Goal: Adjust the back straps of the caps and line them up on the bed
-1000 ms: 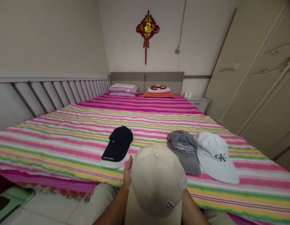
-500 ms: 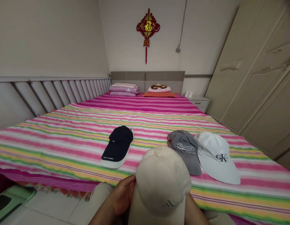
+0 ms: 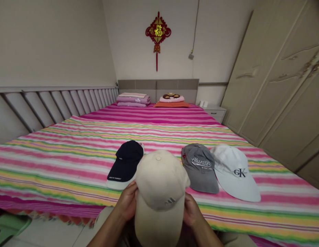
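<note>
A beige cap (image 3: 160,181) with a small striped logo is held up at the bed's near edge, its brim toward me. My left hand (image 3: 128,202) grips its left side and my right hand (image 3: 191,209) its right side; the fingertips are partly hidden by the cap. Just left of it lies a navy cap (image 3: 127,161) with a white-edged brim. To the right, a grey cap (image 3: 200,168) with white lettering rests against a white cap (image 3: 235,171) marked CK.
The bed (image 3: 71,147) has a striped cover. Folded purple bedding (image 3: 133,100) and a pink pillow stack (image 3: 171,99) sit by the headboard (image 3: 177,85). A railing (image 3: 53,106) runs along the left, a wardrobe (image 3: 264,103) stands right, and a green stool (image 3: 10,226) is lower left.
The beige cap has moved left and slightly up with both hands. My right hand, hidden before, now shows at its right side. The view has shifted slightly.
</note>
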Tool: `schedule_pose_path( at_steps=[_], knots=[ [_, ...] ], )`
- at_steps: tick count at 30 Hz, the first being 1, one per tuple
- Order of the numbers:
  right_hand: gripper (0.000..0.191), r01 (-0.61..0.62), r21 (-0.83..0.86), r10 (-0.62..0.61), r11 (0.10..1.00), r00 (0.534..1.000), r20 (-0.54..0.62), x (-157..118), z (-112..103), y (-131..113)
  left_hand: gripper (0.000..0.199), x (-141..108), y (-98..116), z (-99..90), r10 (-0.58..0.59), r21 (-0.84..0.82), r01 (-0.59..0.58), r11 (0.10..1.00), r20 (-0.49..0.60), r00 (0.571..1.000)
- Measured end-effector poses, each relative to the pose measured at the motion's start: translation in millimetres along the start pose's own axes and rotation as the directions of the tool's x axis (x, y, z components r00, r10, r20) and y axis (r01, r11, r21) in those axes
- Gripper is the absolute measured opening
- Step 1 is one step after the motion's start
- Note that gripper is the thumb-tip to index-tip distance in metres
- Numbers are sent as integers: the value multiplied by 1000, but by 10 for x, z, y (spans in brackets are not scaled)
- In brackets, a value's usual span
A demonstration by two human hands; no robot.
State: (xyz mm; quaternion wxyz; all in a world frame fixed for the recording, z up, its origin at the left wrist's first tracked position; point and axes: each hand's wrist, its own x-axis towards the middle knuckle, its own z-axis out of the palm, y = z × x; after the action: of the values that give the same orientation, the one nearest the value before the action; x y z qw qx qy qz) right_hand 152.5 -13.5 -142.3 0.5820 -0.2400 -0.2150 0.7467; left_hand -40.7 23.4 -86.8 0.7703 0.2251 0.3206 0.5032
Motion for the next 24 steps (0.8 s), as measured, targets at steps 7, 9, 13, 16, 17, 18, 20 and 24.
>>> schedule_pose_path(
  at_steps=[7, 9, 13, 16, 17, 18, 20, 24],
  knots=[
    [22, -3, -284, -34, 959, 991, -126, -309, -406, -147, 15, 653, 112, 133, 71, 28, -71, 997, 15, 997],
    [29, -16, -407, -63, 914, 982, -179, -306, -495, -186, 16, 827, 100, 189, 63, 28, -64, 998, 5, 998],
    [35, -44, -457, -56, 889, 978, -202, -246, -566, -196, 14, 1157, 45, 297, 49, 31, -48, 998, -25, 998],
    [35, -43, -468, -62, 883, 977, -205, -226, -568, -172, 11, 1397, -7, 369, 27, 47, -25, 999, -44, 999],
    [36, -42, -469, -64, 882, 976, -207, -224, -568, -164, 10, 1470, -26, 393, 16, 53, -13, 999, -51, 999],
    [37, -41, -470, -66, 882, 976, -209, -222, -569, -157, 10, 1535, -43, 417, 4, 58, 0, 998, -58, 998],
    [39, -42, -471, -67, 881, 975, -213, -217, -575, -146, 11, 1641, -75, 462, -26, 69, 31, 997, -72, 997],
    [40, -36, -473, -78, 880, 972, -220, -206, -596, -133, 30, 1744, -113, 509, -103, 94, 112, 989, -90, 991]
  ],
)
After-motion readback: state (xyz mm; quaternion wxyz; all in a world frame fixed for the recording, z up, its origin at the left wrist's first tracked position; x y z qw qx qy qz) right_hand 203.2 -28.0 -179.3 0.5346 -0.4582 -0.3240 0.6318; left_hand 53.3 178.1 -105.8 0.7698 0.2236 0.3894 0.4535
